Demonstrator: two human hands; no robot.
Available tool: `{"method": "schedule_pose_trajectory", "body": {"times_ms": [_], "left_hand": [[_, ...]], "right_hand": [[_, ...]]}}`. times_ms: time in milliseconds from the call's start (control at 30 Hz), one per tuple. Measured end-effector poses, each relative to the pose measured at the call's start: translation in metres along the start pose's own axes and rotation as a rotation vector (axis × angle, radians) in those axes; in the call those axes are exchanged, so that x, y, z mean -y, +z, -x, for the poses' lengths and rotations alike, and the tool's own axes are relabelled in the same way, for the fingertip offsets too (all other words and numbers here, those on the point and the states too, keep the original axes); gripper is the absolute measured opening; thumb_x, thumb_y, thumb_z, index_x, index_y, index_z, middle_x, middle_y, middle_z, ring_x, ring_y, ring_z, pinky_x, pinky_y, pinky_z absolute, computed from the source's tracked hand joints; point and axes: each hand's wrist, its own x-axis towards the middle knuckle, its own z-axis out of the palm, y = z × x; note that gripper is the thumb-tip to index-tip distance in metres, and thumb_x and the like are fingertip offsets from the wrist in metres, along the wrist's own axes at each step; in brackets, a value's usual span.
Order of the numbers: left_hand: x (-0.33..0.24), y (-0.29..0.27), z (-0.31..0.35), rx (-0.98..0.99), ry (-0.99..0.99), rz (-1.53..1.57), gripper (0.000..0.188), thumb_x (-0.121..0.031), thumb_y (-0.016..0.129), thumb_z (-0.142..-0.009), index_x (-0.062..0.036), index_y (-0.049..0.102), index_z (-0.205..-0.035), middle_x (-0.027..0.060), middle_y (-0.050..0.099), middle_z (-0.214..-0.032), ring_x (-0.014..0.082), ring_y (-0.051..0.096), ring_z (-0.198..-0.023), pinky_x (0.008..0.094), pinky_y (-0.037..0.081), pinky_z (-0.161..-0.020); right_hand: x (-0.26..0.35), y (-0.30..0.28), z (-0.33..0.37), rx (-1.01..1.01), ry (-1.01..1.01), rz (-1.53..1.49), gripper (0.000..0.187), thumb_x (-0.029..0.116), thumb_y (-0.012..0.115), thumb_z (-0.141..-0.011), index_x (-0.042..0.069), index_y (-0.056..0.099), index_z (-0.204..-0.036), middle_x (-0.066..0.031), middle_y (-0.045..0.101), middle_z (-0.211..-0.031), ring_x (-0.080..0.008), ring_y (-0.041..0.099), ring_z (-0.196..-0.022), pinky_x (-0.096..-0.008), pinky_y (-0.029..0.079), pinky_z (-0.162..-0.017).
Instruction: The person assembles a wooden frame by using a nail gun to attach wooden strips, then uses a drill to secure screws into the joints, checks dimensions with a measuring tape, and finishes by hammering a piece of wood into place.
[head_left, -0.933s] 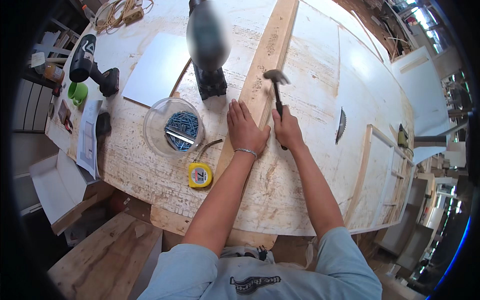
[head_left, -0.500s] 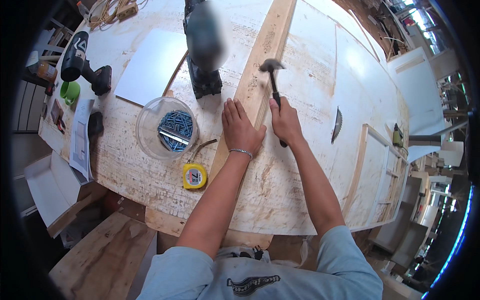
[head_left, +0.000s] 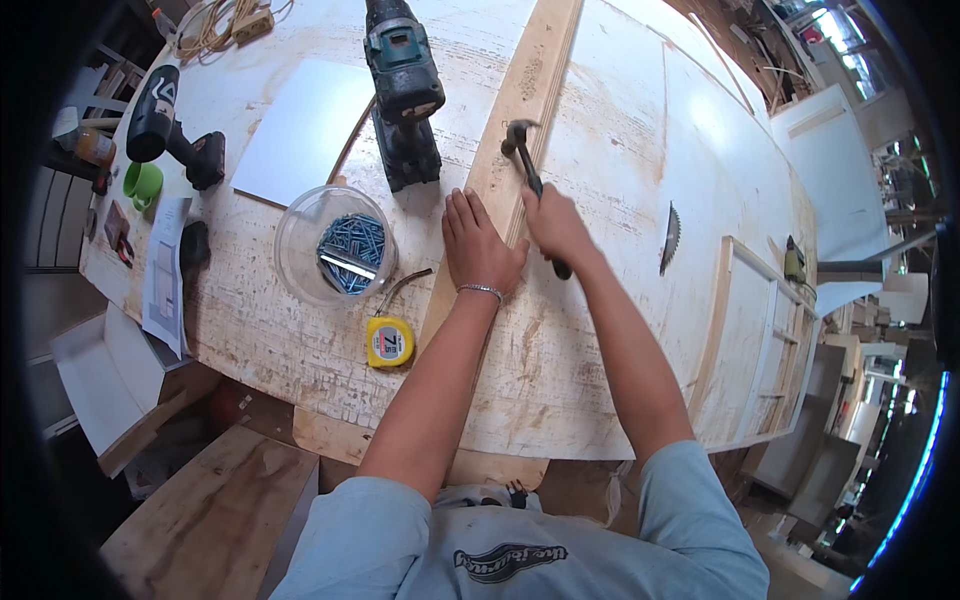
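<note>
A long wooden board runs from near my body toward the far side of the table. My left hand lies flat on it with the fingers stretched out, pressing on its surface. Wrapped round the dark handle of a claw hammer is my right hand. The hammer's head is over the board, just beyond my left fingertips; whether it touches the wood I cannot tell. Left of my left hand are a yellow tape measure, its tape partly out, and a clear bucket of bluish screws.
A cordless drill stands beyond the bucket, with another drill at the far left. Near it are a white panel, a green cup and a paper drawing. A saw blade and a wooden frame lie to the right.
The hammer and my right hand have shifted left, over the board. The hammer head was blurred by motion earlier and is sharper now. My left hand keeps its place on the board.
</note>
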Motion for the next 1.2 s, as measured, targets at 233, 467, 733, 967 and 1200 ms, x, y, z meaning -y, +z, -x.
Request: {"method": "schedule_pose_trajectory", "body": {"times_ms": [233, 467, 733, 967, 1200], "left_hand": [[0.024, 0.009, -0.007, 0.084, -0.054, 0.034, 0.117, -0.062, 0.073, -0.078, 0.0084, 0.022, -0.157, 0.0323, 0.016, -0.164, 0.0429, 0.014, -0.154, 0.0476, 0.015, -0.126], [0.086, -0.138, 0.098, 0.121, 0.185, 0.566, 0.045, -0.025, 0.065, -0.097, -0.0039, 0.061, -0.137, 0.0198, 0.068, -0.124, 0.034, 0.066, -0.115, 0.0433, 0.049, -0.102], [0.141, -0.118, 0.232, 0.141, 0.42, 0.172, 0.042, -0.014, 0.067, -0.09, -0.0006, 0.06, -0.13, 0.0174, 0.056, -0.133, 0.0362, 0.054, -0.123, 0.046, 0.043, -0.104], [0.138, -0.095, 0.224, 0.153, 0.433, 0.052, 0.054, -0.018, 0.059, -0.096, 0.0071, 0.048, -0.142, 0.0212, 0.044, -0.153, 0.0364, 0.041, -0.141, 0.0457, 0.035, -0.117], [0.139, -0.094, 0.221, 0.155, 0.387, 0.158, 0.05, -0.016, 0.059, -0.096, 0.0084, 0.049, -0.138, 0.0233, 0.044, -0.152, 0.0386, 0.041, -0.14, 0.0471, 0.034, -0.117]], "right_hand": [[0.013, -0.01, 0.158, -0.091, 0.006, -0.398, 0.039, 0.04, 0.05, -0.106, 0.001, 0.053, -0.11, -0.0213, 0.064, -0.069, -0.0346, 0.067, -0.056, -0.0453, 0.051, -0.055], [-0.075, 0.079, 0.334, 0.046, -0.04, -0.173, 0.035, 0.038, 0.055, -0.104, 0.004, 0.054, -0.113, -0.0283, 0.066, -0.075, -0.0519, 0.065, -0.077, -0.0579, 0.048, -0.066], [-0.064, 0.129, 0.33, -0.027, -0.112, -0.169, 0.031, 0.034, 0.057, -0.103, 0.004, 0.051, -0.107, -0.0275, 0.065, -0.072, -0.0517, 0.064, -0.068, -0.058, 0.047, -0.059], [-0.067, 0.142, 0.331, -0.117, -0.121, -0.249, 0.034, 0.033, 0.057, -0.103, 0.0, 0.052, -0.111, -0.0291, 0.065, -0.074, -0.0528, 0.064, -0.071, -0.0583, 0.048, -0.06], [-0.059, 0.15, 0.311, 0.011, -0.067, -0.159, 0.037, 0.031, 0.058, -0.102, -0.001, 0.05, -0.119, -0.0295, 0.066, -0.078, -0.0518, 0.066, -0.076, -0.0578, 0.05, -0.064]]}}
